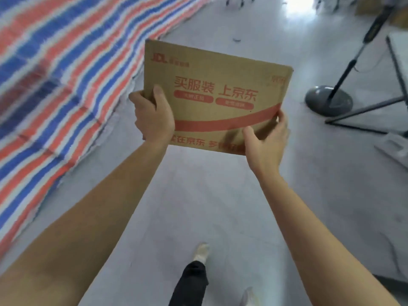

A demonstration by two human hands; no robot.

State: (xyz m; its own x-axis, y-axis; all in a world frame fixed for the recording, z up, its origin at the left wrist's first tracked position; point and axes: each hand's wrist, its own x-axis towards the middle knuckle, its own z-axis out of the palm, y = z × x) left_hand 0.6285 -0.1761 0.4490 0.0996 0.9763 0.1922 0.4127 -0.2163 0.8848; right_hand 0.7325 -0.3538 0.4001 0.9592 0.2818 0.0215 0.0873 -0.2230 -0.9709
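The grey floor (198, 206) carries a striped tarpaulin (55, 85) along the frame's left and a round stand base (326, 100) at right

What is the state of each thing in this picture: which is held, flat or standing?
cardboard box: flattened, held in the air, printed face toward the camera.
left hand: grips the box's left edge.
right hand: grips the box's lower right corner.
striped tarp: spread out on the left.
round stand base: rests on the floor.
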